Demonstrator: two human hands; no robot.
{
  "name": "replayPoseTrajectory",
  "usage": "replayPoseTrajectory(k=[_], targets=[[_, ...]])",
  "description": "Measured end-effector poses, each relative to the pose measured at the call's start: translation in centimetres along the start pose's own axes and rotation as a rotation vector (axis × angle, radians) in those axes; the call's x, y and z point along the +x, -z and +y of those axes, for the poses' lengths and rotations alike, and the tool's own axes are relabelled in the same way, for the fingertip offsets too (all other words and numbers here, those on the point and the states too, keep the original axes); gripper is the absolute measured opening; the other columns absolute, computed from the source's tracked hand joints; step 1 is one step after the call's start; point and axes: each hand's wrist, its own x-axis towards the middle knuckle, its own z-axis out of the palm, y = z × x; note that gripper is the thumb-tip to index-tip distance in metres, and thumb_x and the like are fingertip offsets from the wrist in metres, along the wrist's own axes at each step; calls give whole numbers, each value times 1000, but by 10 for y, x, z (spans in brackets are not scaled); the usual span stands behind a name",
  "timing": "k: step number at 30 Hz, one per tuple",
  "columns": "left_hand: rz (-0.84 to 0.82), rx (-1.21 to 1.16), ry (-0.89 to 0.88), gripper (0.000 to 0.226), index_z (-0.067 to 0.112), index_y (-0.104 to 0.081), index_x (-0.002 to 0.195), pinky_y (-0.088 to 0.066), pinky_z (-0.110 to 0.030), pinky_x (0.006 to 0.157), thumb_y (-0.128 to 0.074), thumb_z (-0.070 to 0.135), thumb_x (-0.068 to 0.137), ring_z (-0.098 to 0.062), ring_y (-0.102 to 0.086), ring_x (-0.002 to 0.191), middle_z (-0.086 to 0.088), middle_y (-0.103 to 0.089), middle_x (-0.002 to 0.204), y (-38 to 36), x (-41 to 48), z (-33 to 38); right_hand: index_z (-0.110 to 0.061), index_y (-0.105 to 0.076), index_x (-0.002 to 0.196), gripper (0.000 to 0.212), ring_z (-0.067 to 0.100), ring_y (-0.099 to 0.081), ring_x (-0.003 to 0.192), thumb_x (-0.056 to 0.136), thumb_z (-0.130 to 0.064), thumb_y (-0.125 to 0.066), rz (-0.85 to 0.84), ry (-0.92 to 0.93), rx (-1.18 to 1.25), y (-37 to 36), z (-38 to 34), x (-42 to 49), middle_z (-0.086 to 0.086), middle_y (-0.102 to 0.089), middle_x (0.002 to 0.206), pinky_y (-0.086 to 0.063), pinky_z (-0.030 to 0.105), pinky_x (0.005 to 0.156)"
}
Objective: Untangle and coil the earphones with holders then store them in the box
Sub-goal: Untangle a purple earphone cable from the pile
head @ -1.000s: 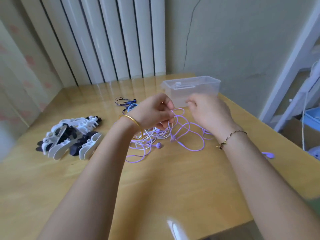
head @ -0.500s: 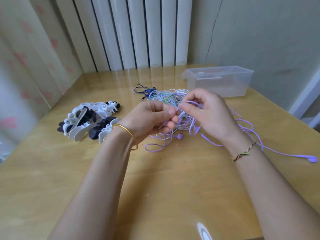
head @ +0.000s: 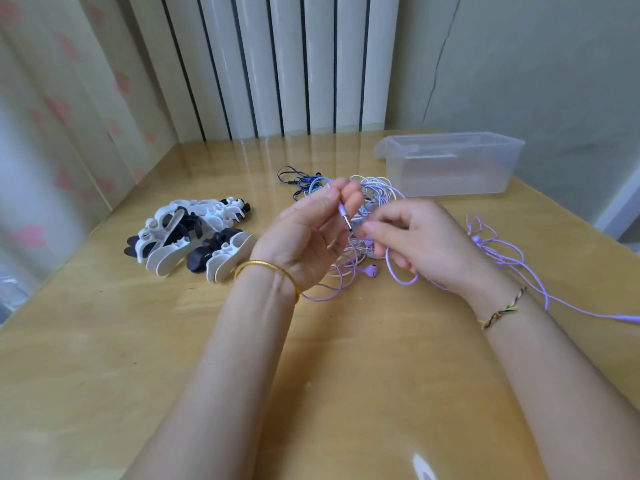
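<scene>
Two hands worked in front of the box (head: 450, 181). The left hand (head: 308, 237) had a narrow grip, pinching the plug (head: 345, 218) of the purple earphone (head: 371, 270); the right hand (head: 426, 244) had its grip closed round a loop of the cable (head: 401, 280). The tangle (head: 375, 190) lay just left of the box, the holders (head: 194, 237) well to its left. In my judgement, it was best to hold the plug firm, draw the cable slowly out of the tangle without jerking, then wind even loops.

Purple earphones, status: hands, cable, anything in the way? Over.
Left hand pinches the purple earphones by the plug; right hand holds a cable loop. Cable runs into the earphone pile behind. Holders untouched at left, box open.
</scene>
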Motion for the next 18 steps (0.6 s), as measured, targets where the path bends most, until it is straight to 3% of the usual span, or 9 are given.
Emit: replayPoseTrajectory(k=[5,9,12,14,18], targets=[[110,-63,-137,14,18,-64,94,-42,-29,84,-54,8,92,-2,-69,80,4,-74,89,-4,-2,-6,-6,-63,85,15,7,-40,39,92,-17,-57,-137,5,-119,-2,-5,-7,7,-64,62,-33,14,42],[165,236,-394,18,14,-67,95,-47,-21,79,-56,2,90,-6,-69,90,-2,-72,100,-3,0,-13,-13,-61,74,16,5,-45,45,90,-18,-60,-189,70,-198,-2,-10,-13,1,-59,54,-36,17,48],[187,640,-607,16,5,-70,93,-48,-12,73,-60,-4,86,-2,-68,82,-1,-72,91,-2,3,-18,-8,-64,74,16,9,-46,51,88,-15,-62,13,155,-53,3,-12,-13,3,-54,55,-38,17,50],[136,859,-656,13,3,-69,92,-48,-12,74,-59,-3,88,-1,-66,76,-1,-71,85,-2,3,-21,-14,-63,72,15,9,-46,54,84,-21,-60,186,204,-37,7,-9,-9,-3,-52,56,-41,26,55],[-26,922,-554,22,8,-66,93,-52,-21,76,-46,-1,95,-9,-62,72,-3,-67,79,-6,1,-25,-25,-62,76,16,16,-50,64,82,-34,-50,416,204,-268,9,2,-4,-8,-56,64,-47,40,65]])
